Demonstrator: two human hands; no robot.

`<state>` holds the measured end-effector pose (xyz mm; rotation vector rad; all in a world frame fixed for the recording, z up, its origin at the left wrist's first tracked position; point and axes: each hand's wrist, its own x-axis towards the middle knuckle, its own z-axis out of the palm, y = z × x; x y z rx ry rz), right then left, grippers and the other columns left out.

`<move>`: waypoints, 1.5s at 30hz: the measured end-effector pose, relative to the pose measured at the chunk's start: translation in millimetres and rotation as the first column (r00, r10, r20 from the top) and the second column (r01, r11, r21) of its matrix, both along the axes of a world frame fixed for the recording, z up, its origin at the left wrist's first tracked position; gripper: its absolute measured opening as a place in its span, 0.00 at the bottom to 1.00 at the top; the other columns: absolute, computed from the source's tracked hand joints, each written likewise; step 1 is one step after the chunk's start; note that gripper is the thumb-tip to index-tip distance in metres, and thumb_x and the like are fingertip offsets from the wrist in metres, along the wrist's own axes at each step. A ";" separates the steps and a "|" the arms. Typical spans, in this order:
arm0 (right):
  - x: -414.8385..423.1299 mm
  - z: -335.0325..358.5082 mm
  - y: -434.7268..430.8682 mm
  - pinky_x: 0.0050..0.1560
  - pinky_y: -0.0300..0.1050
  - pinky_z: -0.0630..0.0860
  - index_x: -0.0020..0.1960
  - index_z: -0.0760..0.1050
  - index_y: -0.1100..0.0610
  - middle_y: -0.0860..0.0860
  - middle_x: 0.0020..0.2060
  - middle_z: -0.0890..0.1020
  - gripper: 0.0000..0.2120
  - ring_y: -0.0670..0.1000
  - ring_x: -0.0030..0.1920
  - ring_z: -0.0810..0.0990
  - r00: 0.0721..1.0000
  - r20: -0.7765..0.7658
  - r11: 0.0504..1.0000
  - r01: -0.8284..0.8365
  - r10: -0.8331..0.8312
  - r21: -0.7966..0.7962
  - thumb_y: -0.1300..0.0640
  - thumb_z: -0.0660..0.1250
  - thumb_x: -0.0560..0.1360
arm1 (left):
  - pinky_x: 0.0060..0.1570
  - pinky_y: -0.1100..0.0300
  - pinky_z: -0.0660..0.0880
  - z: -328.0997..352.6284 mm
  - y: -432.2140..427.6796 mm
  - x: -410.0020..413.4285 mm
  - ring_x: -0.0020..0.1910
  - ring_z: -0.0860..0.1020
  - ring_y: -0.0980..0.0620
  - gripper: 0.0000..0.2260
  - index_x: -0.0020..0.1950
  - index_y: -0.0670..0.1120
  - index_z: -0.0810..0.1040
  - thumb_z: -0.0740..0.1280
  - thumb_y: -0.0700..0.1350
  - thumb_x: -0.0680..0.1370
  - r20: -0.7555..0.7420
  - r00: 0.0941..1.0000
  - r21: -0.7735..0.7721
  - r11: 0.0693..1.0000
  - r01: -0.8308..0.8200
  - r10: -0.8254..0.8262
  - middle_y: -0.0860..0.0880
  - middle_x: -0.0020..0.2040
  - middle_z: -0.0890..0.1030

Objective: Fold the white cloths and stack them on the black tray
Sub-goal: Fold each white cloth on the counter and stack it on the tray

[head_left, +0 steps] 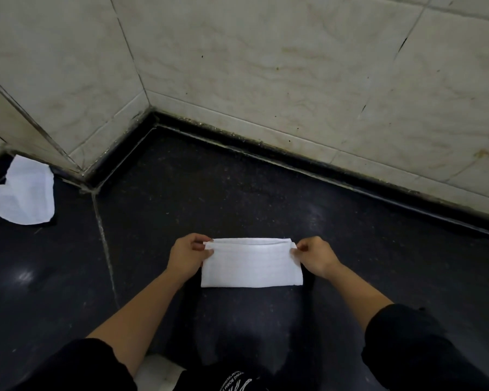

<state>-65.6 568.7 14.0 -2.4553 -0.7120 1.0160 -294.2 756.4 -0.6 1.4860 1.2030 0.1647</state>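
A white cloth (251,263), folded into a wide rectangle, lies on the dark countertop (237,193) in front of me. My left hand (188,256) pinches its far left corner and my right hand (316,258) pinches its far right corner, with the far edge lifted slightly. A second white cloth (23,193) lies crumpled at the far left near the wall corner. No black tray is in view.
Pale tiled walls (294,66) meet the counter along a black edge strip at the back and left. A grout seam (105,244) runs across the dark surface left of my hands. Something white (158,371) shows at the bottom edge near my body.
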 end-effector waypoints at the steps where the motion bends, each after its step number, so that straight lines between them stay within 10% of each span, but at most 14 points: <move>1: 0.7 -1.4 2.5 0.33 0.39 0.69 0.39 0.77 0.62 0.52 0.34 0.77 0.11 0.47 0.35 0.74 1.000 0.006 1.000 0.008 -0.008 0.000 0.57 0.65 0.77 | 0.51 0.46 0.80 -1.5 1.4 1.9 0.48 0.82 0.47 0.09 0.51 0.45 0.80 0.71 0.35 0.74 -0.009 1.000 0.017 1.000 0.002 -0.002 0.45 0.47 0.83; 13: 2.6 -17.2 18.3 0.42 0.47 0.77 0.44 0.78 0.59 0.52 0.38 0.81 0.09 0.52 0.41 0.79 0.996 0.059 0.997 0.074 -0.073 -0.014 0.54 0.64 0.77 | 0.39 0.68 0.70 -14.6 6.7 15.4 0.45 0.78 0.55 0.08 0.51 0.47 0.78 0.71 0.39 0.74 -0.117 0.992 0.185 0.982 -0.030 0.052 0.52 0.45 0.80; 20: -2.9 -22.5 16.3 0.34 0.42 0.67 0.46 0.72 0.55 0.52 0.45 0.78 0.09 0.50 0.42 0.76 0.974 0.215 0.994 0.088 -0.071 -0.070 0.49 0.65 0.78 | 0.45 0.61 0.70 -22.5 1.0 11.9 0.46 0.77 0.52 0.12 0.57 0.45 0.77 0.71 0.42 0.75 -0.176 0.980 0.269 0.962 -0.044 0.094 0.50 0.46 0.79; 30: -13.1 -15.0 -22.8 0.37 0.40 0.73 0.47 0.75 0.57 0.50 0.39 0.79 0.20 0.48 0.41 0.78 0.979 0.007 0.979 0.202 -0.202 0.014 0.43 0.76 0.67 | 0.43 0.61 0.70 -27.2 -52.4 -17.8 0.55 0.69 0.56 0.14 0.55 0.49 0.74 0.71 0.53 0.74 -0.189 0.980 0.427 0.904 0.031 0.056 0.54 0.55 0.69; 45: -37.1 -18.5 -19.3 0.36 0.39 0.71 0.41 0.76 0.60 0.51 0.37 0.79 0.10 0.47 0.37 0.76 0.942 -0.046 0.943 0.331 -0.332 -0.026 0.57 0.76 0.70 | 0.53 0.57 0.72 -33.0 -58.5 -31.1 0.57 0.69 0.53 0.10 0.54 0.50 0.75 0.70 0.51 0.76 -0.202 0.979 0.375 0.924 0.072 0.006 0.52 0.55 0.69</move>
